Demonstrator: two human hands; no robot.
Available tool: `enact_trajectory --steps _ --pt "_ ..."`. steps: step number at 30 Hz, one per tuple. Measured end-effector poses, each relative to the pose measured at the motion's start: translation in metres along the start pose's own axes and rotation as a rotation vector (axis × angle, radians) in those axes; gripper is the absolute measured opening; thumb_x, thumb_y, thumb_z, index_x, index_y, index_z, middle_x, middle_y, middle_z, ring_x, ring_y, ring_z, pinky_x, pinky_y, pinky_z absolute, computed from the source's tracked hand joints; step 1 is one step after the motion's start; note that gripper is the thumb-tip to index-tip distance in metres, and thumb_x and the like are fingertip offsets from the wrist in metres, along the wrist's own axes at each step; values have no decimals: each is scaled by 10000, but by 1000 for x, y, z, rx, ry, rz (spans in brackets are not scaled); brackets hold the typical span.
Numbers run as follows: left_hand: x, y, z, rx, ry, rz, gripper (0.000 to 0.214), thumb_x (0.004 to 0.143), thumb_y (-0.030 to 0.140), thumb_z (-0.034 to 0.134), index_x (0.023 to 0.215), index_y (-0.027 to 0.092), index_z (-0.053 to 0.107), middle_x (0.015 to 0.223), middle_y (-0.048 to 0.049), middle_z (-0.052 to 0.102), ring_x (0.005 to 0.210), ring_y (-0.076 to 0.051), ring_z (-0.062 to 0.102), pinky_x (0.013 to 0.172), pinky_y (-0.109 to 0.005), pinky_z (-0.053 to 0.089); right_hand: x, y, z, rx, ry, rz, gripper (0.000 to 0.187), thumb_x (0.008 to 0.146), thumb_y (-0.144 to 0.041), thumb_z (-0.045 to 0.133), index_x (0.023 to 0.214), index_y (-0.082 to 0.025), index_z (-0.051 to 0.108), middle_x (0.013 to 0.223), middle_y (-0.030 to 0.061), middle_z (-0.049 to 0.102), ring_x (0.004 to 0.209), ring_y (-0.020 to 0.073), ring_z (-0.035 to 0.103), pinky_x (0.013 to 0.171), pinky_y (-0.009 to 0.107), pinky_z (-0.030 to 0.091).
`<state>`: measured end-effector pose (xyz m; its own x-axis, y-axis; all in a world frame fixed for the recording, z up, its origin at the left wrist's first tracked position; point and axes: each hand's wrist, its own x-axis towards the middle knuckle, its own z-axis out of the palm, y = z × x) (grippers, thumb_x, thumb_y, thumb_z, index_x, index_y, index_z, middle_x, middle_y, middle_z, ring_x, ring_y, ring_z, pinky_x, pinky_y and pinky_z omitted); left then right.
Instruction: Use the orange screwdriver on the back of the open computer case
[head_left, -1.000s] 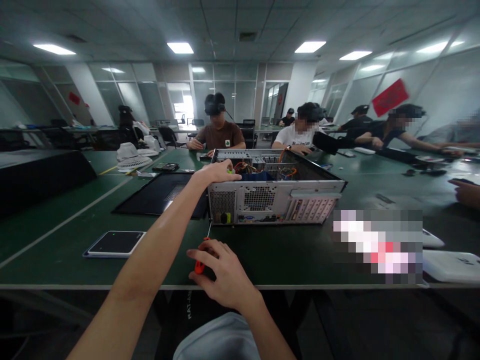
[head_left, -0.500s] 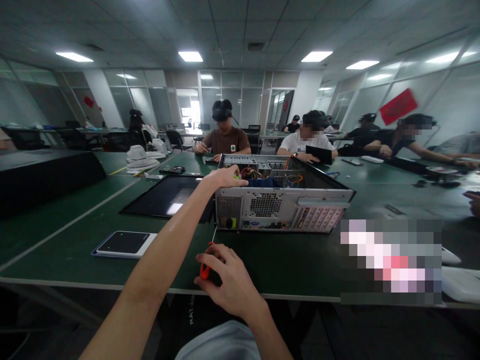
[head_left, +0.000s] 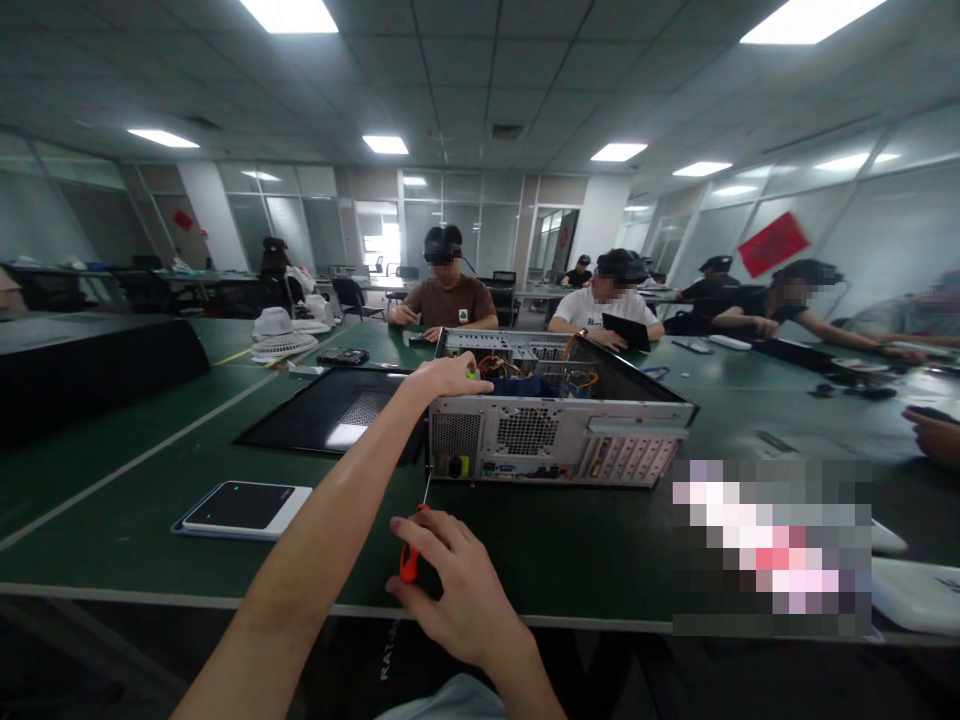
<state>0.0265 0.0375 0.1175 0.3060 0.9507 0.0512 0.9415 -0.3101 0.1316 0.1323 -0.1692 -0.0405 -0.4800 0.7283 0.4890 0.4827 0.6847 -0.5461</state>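
Note:
An opened computer case (head_left: 559, 470) lies on the table with its rear panel facing me and wires showing inside. At its left end, my left hand (head_left: 450, 376) grips over the top edge, thumb along the rim. Those fingertips are partly hidden inside, beside a small yellow-green patch. In my right hand (head_left: 454, 570) is a screwdriver (head_left: 409, 562) with an orange-red and black handle. Its thin shaft points up to the case's lower left rear corner, by the perforated grille and power socket. Whether the tip sits in a screw is too small to tell.
Left of the case lies a black side panel (head_left: 322, 412). Nearer me is a white digital scale (head_left: 296, 515). A white fan (head_left: 281, 345) and a hard drive (head_left: 343, 356) stand farther back. Several people work around the green table (head_left: 112, 500); a pixelated patch covers the right side.
The head view has tilted slightly upward, so the scene sits lower. Both hands keep nearly the same places on the case and screwdriver.

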Motion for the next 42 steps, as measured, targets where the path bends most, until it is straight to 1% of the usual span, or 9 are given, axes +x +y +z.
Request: enact_trajectory --steps 2,4,10,14,18,20,25,33,42 --pt "-1 1 -1 1 -3 -6 711 873 764 498 1371 256 498 1375 -143 669 1224 -351 647 998 -444 491 -1 2 2 -25 7 -14 501 872 -299 787 1351 -333 642 1340 85 614 1191 253 634 1025 427 541" --pt "-2 2 -2 3 -8 -9 708 878 756 498 1368 246 499 1384 -150 662 1233 -356 642 1008 -454 486 -2 2 2 -10 15 6 391 866 -316 793 1247 -299 704 1359 90 597 1201 247 633 1033 403 541" --pt "-4 4 -4 7 -13 -10 677 893 742 494 1360 253 499 1382 -136 665 1218 -337 655 1010 -445 491 -3 -2 0 39 -1 18 456 847 -240 781 1280 -241 638 1463 95 596 1347 268 577 1130 428 484" --pt "-3 3 -3 9 -13 -6 691 891 751 490 1359 243 501 1382 -153 661 1221 -347 651 1008 -459 492 0 3 4 11 61 10 419 776 -272 866 1145 -222 674 1317 100 677 1231 290 635 1069 454 520" --pt "-3 2 -3 7 -11 -11 694 889 753 488 1366 248 495 1389 -144 659 1227 -347 650 1012 -460 490 2 4 6 -55 100 5 473 793 -296 858 1229 -269 678 1282 104 628 1153 278 633 990 440 554" --pt "-4 2 -2 6 -11 -11 693 887 752 492 1366 251 498 1382 -141 664 1225 -347 652 1015 -457 488 1 4 7 -84 109 20 413 795 -333 856 1175 -281 703 1223 92 615 1109 270 625 958 432 558" --pt "-4 3 -2 9 -3 -9 687 890 753 487 1362 254 507 1381 -141 665 1221 -345 654 1024 -453 482 1 2 12 -173 83 95 296 785 -338 839 1015 -239 681 1104 68 610 1034 268 596 934 445 532" --pt "-3 2 -2 23 -8 -9 705 879 773 488 1361 258 494 1374 -133 671 1219 -328 656 1007 -424 497 4 -5 18 -250 17 186 243 791 -268 749 1006 -242 637 1040 45 639 971 254 592 898 424 476" --pt "-4 3 -3 18 -15 -5 696 880 767 485 1353 257 498 1376 -143 669 1212 -336 660 1001 -441 500 6 -11 28 -185 149 280 206 748 -208 689 931 -236 597 893 13 670 804 212 618 768 344 426"
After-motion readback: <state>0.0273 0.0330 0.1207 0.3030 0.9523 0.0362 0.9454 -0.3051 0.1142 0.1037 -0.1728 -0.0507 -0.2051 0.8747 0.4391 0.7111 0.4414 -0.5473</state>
